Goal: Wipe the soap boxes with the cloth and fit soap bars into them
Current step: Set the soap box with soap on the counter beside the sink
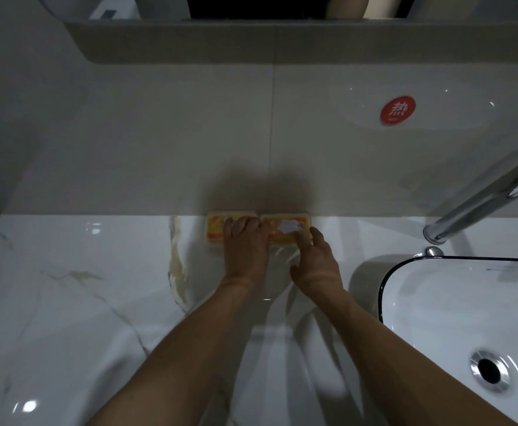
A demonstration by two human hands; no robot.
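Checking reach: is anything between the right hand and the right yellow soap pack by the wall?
Nothing visible: the right hand already touches the right yellow soap pack with its fingertips.

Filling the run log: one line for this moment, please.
left hand on left soap box | right hand touching right soap box | boxes against wall | cloth unseen

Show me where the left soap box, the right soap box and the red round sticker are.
left soap box [215, 230]: head view, on its yellow top left of the hand.
right soap box [285, 226]: head view, on the pale label on its top.
red round sticker [397, 110]: head view, on its middle.
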